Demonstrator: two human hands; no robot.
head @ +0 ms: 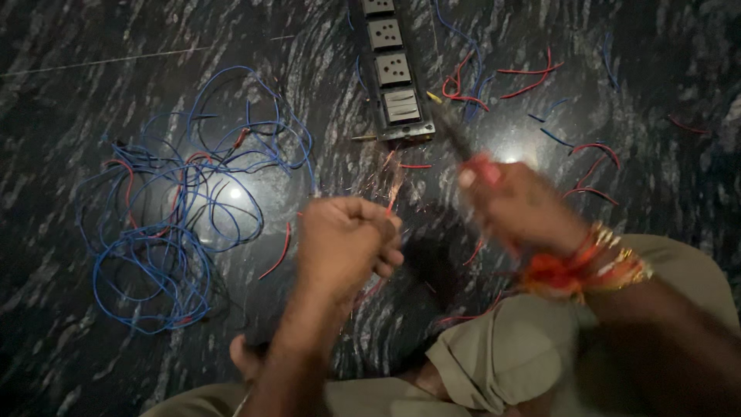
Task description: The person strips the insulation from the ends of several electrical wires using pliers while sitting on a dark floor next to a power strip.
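Observation:
My left hand [345, 243] is closed on a thin red wire [393, 197] that rises from its fingers toward the switchboard. My right hand [519, 207], blurred by motion, grips a red-handled tool [463, 147] whose dark blade points up toward the lower end of a long switchboard strip [391, 71] with several white sockets and a switch. Red and gold thread bands circle my right wrist. Both hands hover above the dark marbled floor, just below the strip.
A big tangle of blue and red wires [174, 212] lies on the floor at the left. Short red and blue wire offcuts [532, 77] are scattered right of the strip. My knee in khaki cloth [509, 347] is at the bottom.

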